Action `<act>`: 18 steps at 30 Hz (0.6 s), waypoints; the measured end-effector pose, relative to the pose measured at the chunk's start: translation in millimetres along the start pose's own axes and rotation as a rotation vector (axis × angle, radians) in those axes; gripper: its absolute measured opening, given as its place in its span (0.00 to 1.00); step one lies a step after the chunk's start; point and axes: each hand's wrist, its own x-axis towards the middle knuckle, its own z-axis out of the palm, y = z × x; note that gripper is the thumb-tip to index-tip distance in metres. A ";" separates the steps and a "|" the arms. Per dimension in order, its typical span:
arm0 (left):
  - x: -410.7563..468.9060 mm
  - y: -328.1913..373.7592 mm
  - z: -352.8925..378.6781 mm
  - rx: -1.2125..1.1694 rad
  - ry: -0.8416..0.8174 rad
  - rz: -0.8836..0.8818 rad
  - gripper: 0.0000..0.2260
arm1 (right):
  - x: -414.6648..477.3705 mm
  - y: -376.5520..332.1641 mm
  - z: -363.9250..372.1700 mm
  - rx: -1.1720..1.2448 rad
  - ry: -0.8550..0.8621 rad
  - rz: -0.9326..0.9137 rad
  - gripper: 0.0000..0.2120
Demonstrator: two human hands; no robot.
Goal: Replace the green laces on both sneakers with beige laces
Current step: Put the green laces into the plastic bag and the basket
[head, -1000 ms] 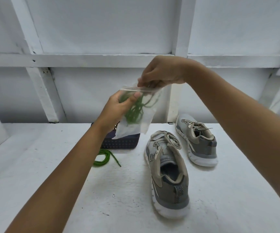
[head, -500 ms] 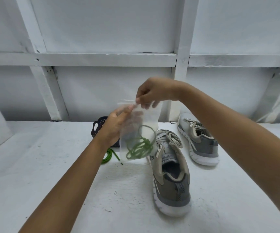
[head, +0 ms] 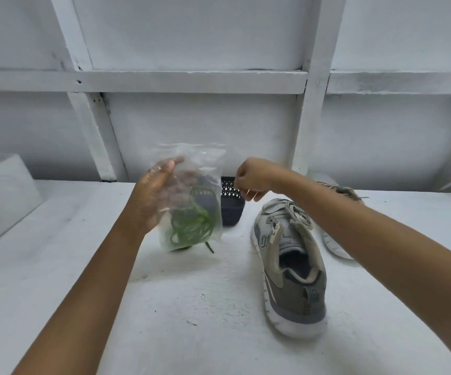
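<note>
My left hand (head: 151, 201) holds a clear plastic bag (head: 205, 163) upright above the table, with a coiled green lace (head: 192, 226) at its bottom. My right hand (head: 251, 180) hangs to the right of the bag, apart from it, with its fingers curled shut on nothing that I can make out. A dark end of a second green lace (head: 208, 247) pokes out on the table below the bag. The near grey sneaker (head: 292, 280) carries beige laces. The far sneaker (head: 335, 244) is mostly hidden behind my right forearm.
A dark perforated basket (head: 232, 212) stands on the white table (head: 192, 320) behind the bag. A white block (head: 0, 198) sits at the left edge. White wall beams close off the back.
The bag has come down and the lace has slid to its bottom. My right hand has let go of the bag's top and moved right and down. My left hand has shifted down the bag's side.
</note>
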 end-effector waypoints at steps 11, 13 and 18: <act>-1.4 12.5 -34.8 0.055 0.007 0.016 0.23 | 25.5 -16.6 116.6 -0.449 -0.396 -0.370 0.22; -1.7 13.1 -41.2 0.049 -0.002 0.018 0.27 | 36.9 -15.0 131.7 -0.486 -0.393 -0.410 0.26; -5.5 13.0 -51.5 0.000 0.022 0.014 0.29 | 44.1 -17.5 148.3 -0.649 -0.263 -0.474 0.19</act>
